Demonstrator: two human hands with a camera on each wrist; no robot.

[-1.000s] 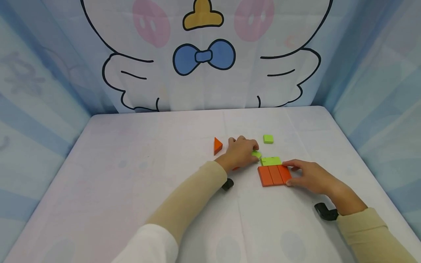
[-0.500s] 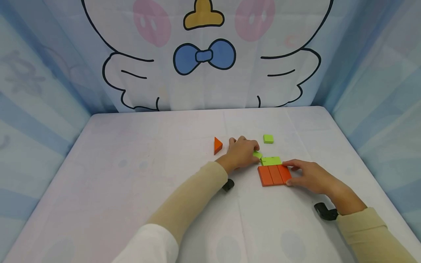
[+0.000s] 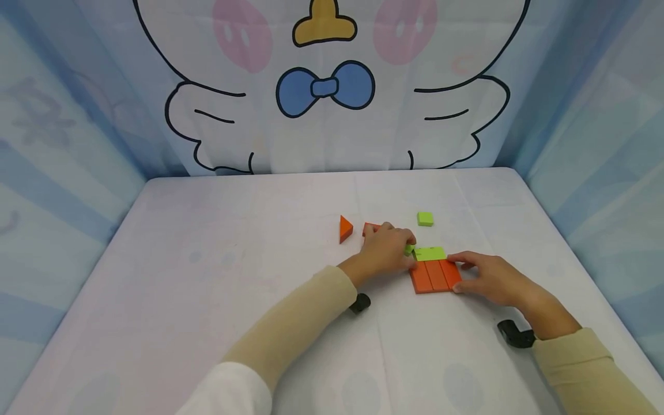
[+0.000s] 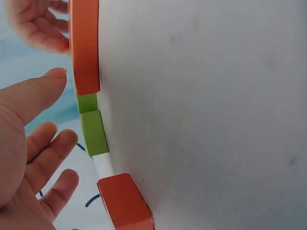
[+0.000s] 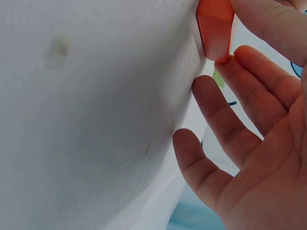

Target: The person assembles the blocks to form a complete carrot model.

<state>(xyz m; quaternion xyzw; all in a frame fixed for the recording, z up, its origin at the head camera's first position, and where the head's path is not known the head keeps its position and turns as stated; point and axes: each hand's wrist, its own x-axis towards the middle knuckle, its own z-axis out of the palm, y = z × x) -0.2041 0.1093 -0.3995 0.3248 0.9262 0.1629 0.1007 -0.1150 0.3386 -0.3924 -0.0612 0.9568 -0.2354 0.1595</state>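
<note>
Three orange blocks lie side by side in a row. A green block lies along their far edge. My right hand pinches the row's right end between thumb and index finger; in the right wrist view the fingertips touch an orange block. My left hand is at the row's far left corner, around a second green block that it partly hides. In the left wrist view its fingers are loosely bent beside that green block, and its thumb is near the orange end.
Beyond the left hand another orange block shows partly. An orange triangular block lies farther left. A small green block lies behind the row. Printed curtains stand around the white table.
My left hand has moved slightly toward me and right, with the second green block shifting nearer the row. An orange block behind it has come into view. My right hand has stayed put.
</note>
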